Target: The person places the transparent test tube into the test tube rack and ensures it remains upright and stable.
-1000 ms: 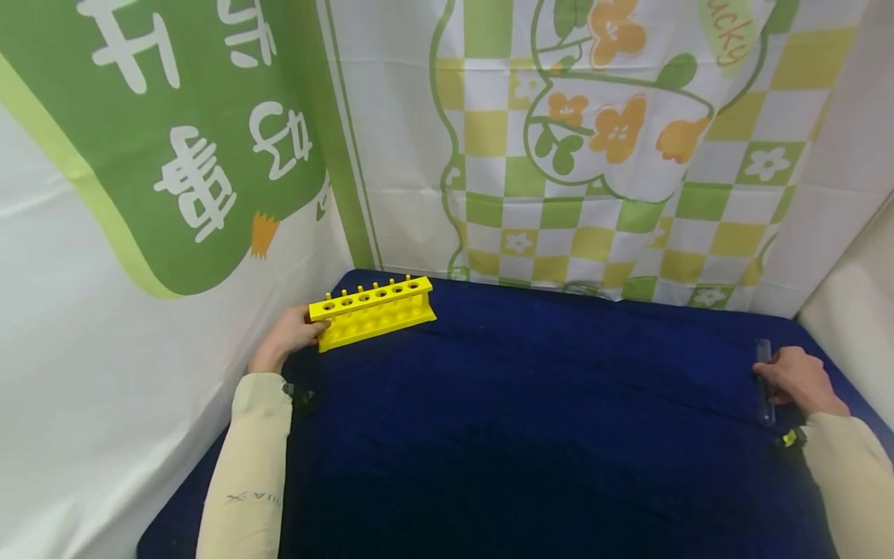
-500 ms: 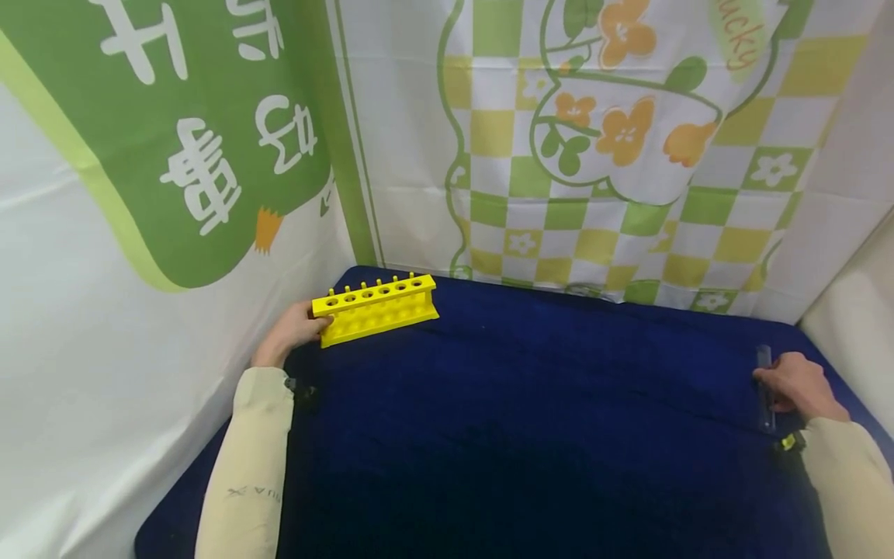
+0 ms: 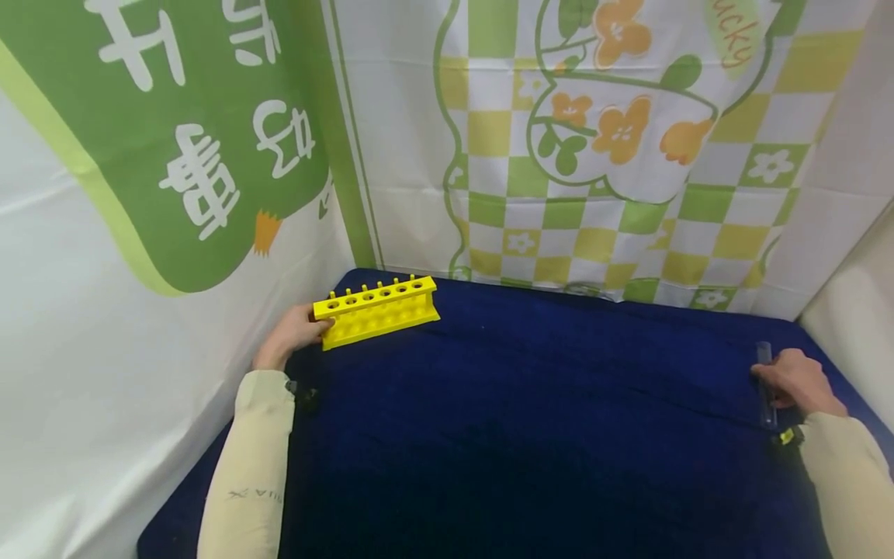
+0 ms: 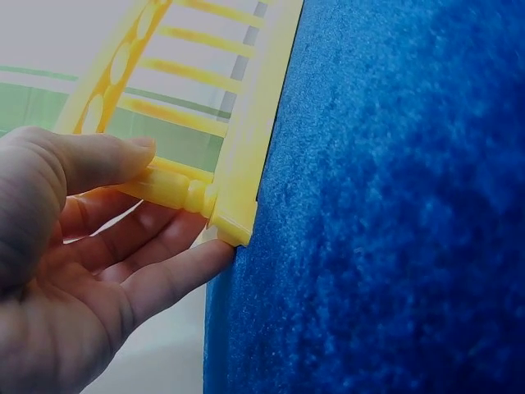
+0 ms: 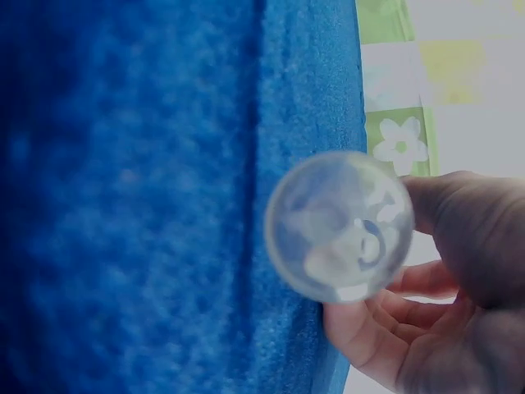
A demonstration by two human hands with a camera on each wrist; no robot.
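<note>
A yellow test tube rack (image 3: 380, 321) stands at the back left of the dark blue table, its row of holes and short pegs facing up. My left hand (image 3: 289, 335) grips its left end. In the left wrist view, the thumb lies over the rack's end post (image 4: 168, 187) and the other fingers curl beneath. Far to the right, my right hand (image 3: 802, 380) pinches a clear test tube (image 3: 764, 355) between thumb and fingers. The right wrist view looks at the tube's rounded end (image 5: 338, 228), which hides part of the fingers.
The blue cloth-covered table (image 3: 531, 411) stretches between the two hands. A white curtain with green and yellow print (image 3: 520, 194) hangs behind its far edge, and white cloth (image 3: 140, 373) closes in the left side.
</note>
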